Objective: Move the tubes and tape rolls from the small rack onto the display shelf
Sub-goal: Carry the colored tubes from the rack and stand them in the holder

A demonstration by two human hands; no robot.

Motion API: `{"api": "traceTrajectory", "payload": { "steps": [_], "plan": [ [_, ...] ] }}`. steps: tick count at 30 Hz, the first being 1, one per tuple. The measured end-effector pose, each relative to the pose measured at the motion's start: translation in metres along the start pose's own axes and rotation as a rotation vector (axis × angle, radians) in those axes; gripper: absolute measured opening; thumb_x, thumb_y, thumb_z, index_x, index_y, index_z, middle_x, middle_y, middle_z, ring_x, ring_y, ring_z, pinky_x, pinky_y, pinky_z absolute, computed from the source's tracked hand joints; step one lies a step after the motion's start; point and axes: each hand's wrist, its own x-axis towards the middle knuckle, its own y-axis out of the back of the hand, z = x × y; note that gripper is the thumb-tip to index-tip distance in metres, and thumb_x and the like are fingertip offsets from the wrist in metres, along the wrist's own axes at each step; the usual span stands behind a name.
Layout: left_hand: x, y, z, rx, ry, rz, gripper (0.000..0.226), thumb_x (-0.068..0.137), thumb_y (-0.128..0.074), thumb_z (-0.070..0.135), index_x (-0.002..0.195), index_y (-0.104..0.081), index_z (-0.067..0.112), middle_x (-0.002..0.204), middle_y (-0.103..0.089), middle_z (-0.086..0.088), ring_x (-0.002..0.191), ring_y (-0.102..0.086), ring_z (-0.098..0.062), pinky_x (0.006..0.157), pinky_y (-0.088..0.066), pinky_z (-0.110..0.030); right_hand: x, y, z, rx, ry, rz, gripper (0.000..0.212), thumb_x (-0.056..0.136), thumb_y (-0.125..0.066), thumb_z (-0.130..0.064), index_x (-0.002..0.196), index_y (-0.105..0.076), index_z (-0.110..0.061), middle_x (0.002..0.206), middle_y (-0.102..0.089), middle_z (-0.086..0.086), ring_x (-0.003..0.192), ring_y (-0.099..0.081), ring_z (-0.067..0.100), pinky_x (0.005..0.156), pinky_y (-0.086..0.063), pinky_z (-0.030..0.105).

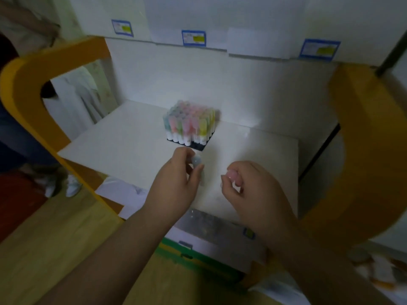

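A block of tubes already stands on the display shelf at twelve o'clock. The left hand pinches a bluish tube, the right hand a pink tube; both remain unplaced. No tape rolls visible.

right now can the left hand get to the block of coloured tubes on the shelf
Probably yes. The left hand hovers just short of the block of tubes with bare white shelf between them, though it already pinches a pale blue tube, so it cannot take another.

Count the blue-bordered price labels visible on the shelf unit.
4: three along the upper edge, left, middle, right; one partly hidden on the lower front edge, behind the right wrist.
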Motion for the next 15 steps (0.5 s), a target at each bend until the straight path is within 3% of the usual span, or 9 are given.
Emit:
{"api": "traceTrajectory", "payload": {
  "steps": [2,5,9,15],
  "plan": [
    [0.023,-0.002,-0.010,0.009,0.015,-0.015,0.020,0.095,-0.058,0.029,0.104,-0.039,0.027,0.084,-0.052,0.013,0.077,-0.058,-0.012,0.065,-0.045,-0.027,0.018,-0.009,0.001,0.015,-0.019,0.005,0.043,0.093,-0.059,-0.024,0.069,-0.026,-0.037,0.066,-0.032,-0.011,0.061,-0.039,0.010,0.054,-0.032,0.023],
    [0.054,-0.004,-0.024,0.022,0.027,-0.040,0.017,0.097,-0.056,0.031,0.102,-0.041,0.024,0.084,-0.056,0.007,0.077,-0.059,-0.016,0.066,-0.050,-0.036,0.040,-0.021,-0.001,-0.010,-0.067,0.008,0.044,0.092,-0.058,-0.024,0.068,-0.024,-0.037,0.065,-0.031,-0.011,0.062,-0.039,0.009,0.056,-0.029,0.023],
    [0.090,-0.008,-0.044,0.095,-0.047,-0.051,0.014,0.098,-0.054,0.031,0.100,-0.043,0.023,0.085,-0.058,0.003,0.071,-0.057,-0.014,0.060,-0.049,-0.031,0.061,-0.036,-0.007,-0.124,-0.115,0.019,0.030,0.091,-0.060,-0.025,0.073,-0.038,-0.031,0.066,-0.035,-0.013,0.060,-0.038,0.004,0.056,-0.029,0.017],
    [0.122,-0.013,-0.060,0.104,-0.104,-0.129,0.013,0.099,-0.050,0.030,0.106,-0.053,0.019,0.095,-0.061,0.001,0.078,-0.059,-0.016,0.067,-0.055,-0.036,0.079,-0.053,-0.014,-0.195,-0.237,0.038,0.014,0.094,-0.058,-0.027,0.082,-0.052,-0.025,0.070,-0.041,-0.016,0.063,-0.042,-0.001,0.058,-0.030,0.011]
  ]
}}
